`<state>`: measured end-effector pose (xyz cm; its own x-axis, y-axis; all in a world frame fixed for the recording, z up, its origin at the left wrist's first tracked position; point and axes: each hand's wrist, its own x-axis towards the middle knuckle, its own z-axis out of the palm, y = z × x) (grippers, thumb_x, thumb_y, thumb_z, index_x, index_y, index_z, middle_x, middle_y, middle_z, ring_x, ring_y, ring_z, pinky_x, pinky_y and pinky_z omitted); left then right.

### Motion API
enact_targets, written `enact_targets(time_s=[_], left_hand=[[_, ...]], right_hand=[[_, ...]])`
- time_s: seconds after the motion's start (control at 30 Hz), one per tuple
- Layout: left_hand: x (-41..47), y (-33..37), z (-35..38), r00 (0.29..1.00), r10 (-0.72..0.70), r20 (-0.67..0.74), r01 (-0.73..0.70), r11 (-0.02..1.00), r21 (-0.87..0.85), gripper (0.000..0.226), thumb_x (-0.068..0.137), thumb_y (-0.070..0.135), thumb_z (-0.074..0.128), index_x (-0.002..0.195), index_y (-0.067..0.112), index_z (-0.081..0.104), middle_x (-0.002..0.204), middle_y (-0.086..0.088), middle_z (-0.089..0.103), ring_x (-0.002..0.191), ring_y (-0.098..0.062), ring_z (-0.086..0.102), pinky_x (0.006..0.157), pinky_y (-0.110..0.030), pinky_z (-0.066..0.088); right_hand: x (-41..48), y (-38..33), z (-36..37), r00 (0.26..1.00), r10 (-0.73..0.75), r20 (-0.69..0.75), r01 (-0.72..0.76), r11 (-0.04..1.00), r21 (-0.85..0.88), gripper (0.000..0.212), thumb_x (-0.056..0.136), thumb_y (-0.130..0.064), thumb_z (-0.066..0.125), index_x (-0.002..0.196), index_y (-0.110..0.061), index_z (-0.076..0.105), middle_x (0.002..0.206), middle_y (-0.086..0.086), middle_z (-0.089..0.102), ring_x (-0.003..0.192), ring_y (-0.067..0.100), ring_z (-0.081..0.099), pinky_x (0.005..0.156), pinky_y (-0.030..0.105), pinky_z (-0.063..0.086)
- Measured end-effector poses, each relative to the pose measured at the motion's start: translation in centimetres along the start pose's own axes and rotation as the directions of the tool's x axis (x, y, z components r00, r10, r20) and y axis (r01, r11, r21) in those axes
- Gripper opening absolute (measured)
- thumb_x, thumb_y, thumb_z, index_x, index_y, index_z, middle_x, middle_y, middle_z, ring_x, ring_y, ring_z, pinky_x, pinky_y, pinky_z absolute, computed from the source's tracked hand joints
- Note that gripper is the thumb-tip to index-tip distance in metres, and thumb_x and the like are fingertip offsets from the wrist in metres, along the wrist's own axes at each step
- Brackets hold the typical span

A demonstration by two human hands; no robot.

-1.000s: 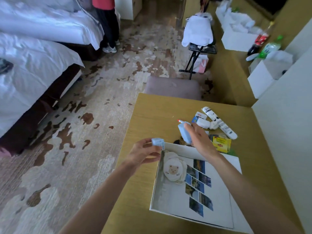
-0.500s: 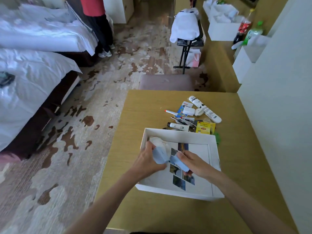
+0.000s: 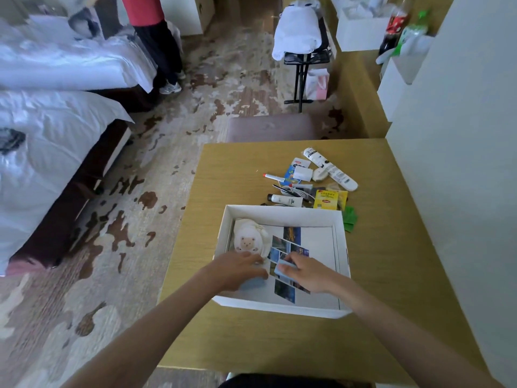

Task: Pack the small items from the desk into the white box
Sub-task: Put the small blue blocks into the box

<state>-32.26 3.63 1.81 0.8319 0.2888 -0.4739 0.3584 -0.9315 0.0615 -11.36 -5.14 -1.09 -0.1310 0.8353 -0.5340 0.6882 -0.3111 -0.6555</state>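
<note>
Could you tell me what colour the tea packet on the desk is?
Yellow, with a small red logo; the tea packet shows in the head view.

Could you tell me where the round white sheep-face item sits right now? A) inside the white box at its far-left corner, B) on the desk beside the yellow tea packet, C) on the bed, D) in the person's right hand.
A: the sheep-face item lies inside the white box, against its far-left corner, just beyond the left hand.
</note>
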Motion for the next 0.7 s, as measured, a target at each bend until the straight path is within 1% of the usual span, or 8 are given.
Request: enact_targets(time_s=[0.13,0.2,0.3,0.37,0.43,0.53,0.6,0.7], left_hand=[[-0.1,0.0,0.2,0.993,-0.099,0.065,0.112,0.967,-0.228,0.075,0.074,0.033,0.070,0.139,0.037,0.032,0.145,0.003,0.043,0.128,-0.021,0.043,0.095,-0.040,0.045],[0.0,0.0,0.3,0.982,-0.170,0.082,0.184,0.958,-0.218,0.078,0.073,0.045,0.072,0.140,0.032,0.033,0.144,0.002,0.046,0.127,-0.021,0.046,0.097,-0.040,0.044],[0.2,-0.2,0.2,0.978,-0.193,0.073,0.202,0.969,-0.144,0.060,0.079,0.039,0.069,0.133,0.026,0.046,0.135,0.000,0.055,0.119,-0.020,0.053,0.092,-0.036,0.046],[0.2,-0.5,0.1,0.982,-0.168,0.087,0.178,0.977,-0.116,0.054,0.079,0.036,0.069,0.129,0.027,0.051,0.128,0.001,0.059,0.114,-0.020,0.056,0.087,-0.034,0.046],[-0.1,-0.9,0.3,0.984,-0.151,0.097,0.160,0.983,-0.094,0.051,0.079,0.035,0.069,0.127,0.028,0.053,0.124,0.000,0.062,0.111,-0.020,0.057,0.086,-0.034,0.047],[-0.5,-1.0,0.8,0.990,-0.117,0.082,0.120,0.992,-0.040,0.045,0.082,0.032,0.067,0.125,0.025,0.057,0.119,-0.004,0.065,0.108,-0.023,0.060,0.091,-0.034,0.047],[-0.9,-1.2,0.7,0.994,-0.090,0.057,0.088,0.996,0.034,0.033,0.085,0.029,0.063,0.117,0.021,0.063,0.111,-0.006,0.069,0.102,-0.026,0.062,0.093,-0.035,0.042],[-1.5,-1.5,0.6,0.995,-0.093,0.046,0.084,0.981,0.173,0.018,0.087,0.017,0.057,0.099,0.017,0.069,0.098,-0.008,0.071,0.096,-0.029,0.061,0.108,-0.040,0.029]], right_hand=[[0.3,-0.3,0.3,0.999,-0.037,0.026,0.039,0.997,-0.069,0.036,0.095,-0.052,0.045,0.115,-0.022,0.049,0.089,-0.004,0.060,0.074,0.011,0.055,0.061,0.025,0.039],[0.2,-0.5,0.8,0.997,-0.065,0.043,0.068,0.994,-0.085,0.040,0.094,-0.049,0.050,0.119,-0.019,0.051,0.106,0.001,0.062,0.086,0.014,0.056,0.070,0.028,0.043],[0.4,-0.8,1.6,0.995,-0.087,0.054,0.093,0.990,-0.104,0.042,0.094,-0.046,0.052,0.121,-0.013,0.053,0.115,0.006,0.060,0.090,0.015,0.053,0.076,0.030,0.042],[0.8,-1.2,1.9,0.993,-0.108,0.044,0.113,0.987,-0.118,0.038,0.094,-0.042,0.053,0.105,-0.006,0.059,0.096,0.010,0.059,0.077,0.016,0.049,0.068,0.031,0.038],[1.4,-1.5,2.1,0.990,-0.137,0.043,0.141,0.983,-0.113,0.038,0.094,-0.036,0.055,0.076,-0.003,0.057,0.070,0.011,0.048,0.061,0.018,0.042,0.062,0.033,0.032],[1.8,-2.2,2.6,0.989,-0.149,0.007,0.150,0.986,-0.068,0.044,0.095,-0.026,0.057,0.052,-0.019,0.048,0.051,0.001,0.042,0.047,0.016,0.037,0.059,0.033,0.035],[1.9,-2.9,3.0,0.989,-0.147,0.010,0.147,0.988,-0.055,0.036,0.095,-0.024,0.058,0.060,-0.017,0.062,0.056,0.004,0.057,0.049,0.014,0.047,0.060,0.034,0.042],[1.9,-4.0,3.7,0.988,-0.155,0.026,0.156,0.987,-0.037,0.026,0.095,-0.024,0.056,0.093,-0.003,0.072,0.084,0.001,0.072,0.066,0.000,0.060,0.066,0.027,0.046]])
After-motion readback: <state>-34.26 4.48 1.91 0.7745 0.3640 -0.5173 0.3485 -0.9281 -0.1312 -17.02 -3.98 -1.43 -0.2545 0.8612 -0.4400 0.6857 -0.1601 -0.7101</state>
